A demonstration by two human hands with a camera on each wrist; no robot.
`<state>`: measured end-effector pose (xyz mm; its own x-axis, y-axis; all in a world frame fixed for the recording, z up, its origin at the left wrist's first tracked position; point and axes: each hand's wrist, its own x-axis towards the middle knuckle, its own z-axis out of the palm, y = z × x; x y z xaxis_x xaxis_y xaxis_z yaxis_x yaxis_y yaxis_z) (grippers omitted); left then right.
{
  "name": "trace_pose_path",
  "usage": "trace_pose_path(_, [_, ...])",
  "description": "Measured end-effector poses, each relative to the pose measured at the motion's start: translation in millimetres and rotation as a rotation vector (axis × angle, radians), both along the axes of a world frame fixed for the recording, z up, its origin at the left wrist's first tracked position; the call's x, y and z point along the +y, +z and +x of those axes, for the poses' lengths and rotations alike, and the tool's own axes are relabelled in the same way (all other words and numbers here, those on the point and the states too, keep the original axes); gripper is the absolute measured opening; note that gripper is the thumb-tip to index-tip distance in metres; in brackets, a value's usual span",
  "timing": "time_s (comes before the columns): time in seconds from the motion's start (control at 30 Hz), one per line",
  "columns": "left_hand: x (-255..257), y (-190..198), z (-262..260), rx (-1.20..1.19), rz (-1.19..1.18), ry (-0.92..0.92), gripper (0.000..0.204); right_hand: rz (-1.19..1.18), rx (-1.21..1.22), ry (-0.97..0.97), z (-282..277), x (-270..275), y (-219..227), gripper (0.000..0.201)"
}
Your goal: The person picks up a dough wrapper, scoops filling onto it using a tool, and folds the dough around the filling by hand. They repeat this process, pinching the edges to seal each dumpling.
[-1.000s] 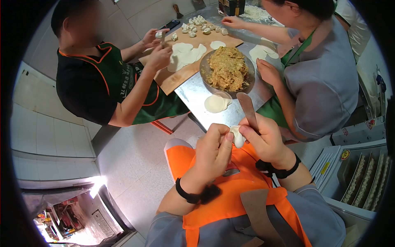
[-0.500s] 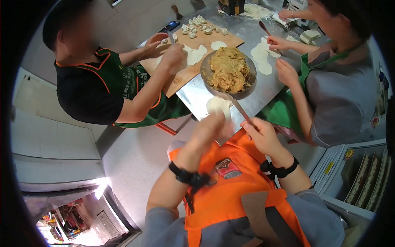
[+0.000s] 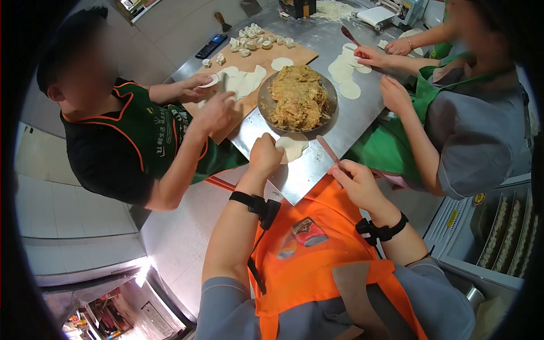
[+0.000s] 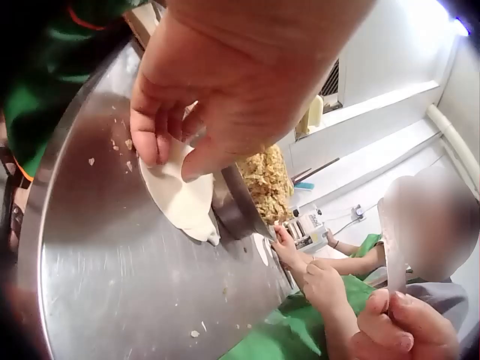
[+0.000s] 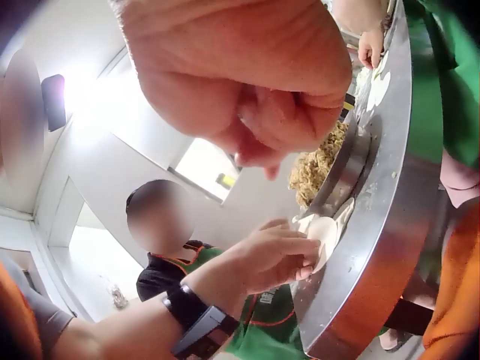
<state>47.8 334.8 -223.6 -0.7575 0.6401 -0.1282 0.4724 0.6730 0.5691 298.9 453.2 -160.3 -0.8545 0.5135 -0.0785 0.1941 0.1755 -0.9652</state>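
Note:
At the edge of the steel table, the left hand [image 3: 264, 157] pinches the rim of a pale round wrapper [image 3: 292, 148] lying on others. In the left wrist view, the left hand's [image 4: 232, 90] thumb and fingers meet on the wrapper [image 4: 180, 196]. The right hand [image 3: 358, 186] grips a flat spatula [image 3: 327, 149], its blade pointing up over the table corner. The right wrist view shows the right hand [image 5: 247, 82] curled, its spatula out of sight. A bowl of chopped filling [image 3: 299, 97] stands just beyond the wrappers.
On the left, a person [image 3: 136, 124] works at a wooden board [image 3: 258, 62] with wrappers and folded dumplings [image 3: 249, 42]. Another person [image 3: 453, 119] sits at the right beside more wrappers [image 3: 347, 73]. A phone [image 3: 211, 46] lies beyond the board; filled trays [image 3: 504, 235] stand lower right.
Both hands held a small white piece of dough together; they have parted. The left hand has moved forward to the wrappers, while the right hand keeps the spatula. The dough piece is out of sight.

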Motion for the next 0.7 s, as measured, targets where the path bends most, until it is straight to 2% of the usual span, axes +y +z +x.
trace_pose_path(0.1, [-3,5,6,0.021,0.039,-0.040,0.028,0.021,-0.028,0.014,-3,1,-5,0.026])
trace_pose_path(0.2, [-15,21,20,0.316,0.045,-0.210,0.021,0.019,-0.024,-0.006,-12,1,-12,0.024])
trace_pose_path(0.3, [-29,58,53,0.231,0.294,-0.199,0.017,0.009,0.032,-0.055,-24,4,-32,0.023])
trace_pose_path(0.33, [-34,61,61,0.026,0.361,-0.151,0.017,0.005,0.053,-0.071,-28,2,-33,0.024])
trace_pose_path(0.4, [-40,63,74,-0.380,0.497,-0.043,0.017,-0.183,0.041,-0.061,-33,-4,-16,0.021])
trace_pose_path(0.43, [-41,62,81,-0.490,0.560,0.005,0.018,-0.274,0.035,-0.054,-38,-8,-8,0.020])
trace_pose_path(0.53, [-42,57,97,-0.832,0.703,0.180,0.022,-0.221,0.251,-0.082,-55,-16,-25,0.014])
trace_pose_path(0.63, [-37,34,105,-0.907,0.782,0.331,0.019,-0.071,0.123,0.009,-59,-18,-11,0.011])
trace_pose_path(0.7, [-42,24,101,-0.675,0.627,0.249,0.017,0.008,0.075,-0.032,-63,-17,-9,0.010])
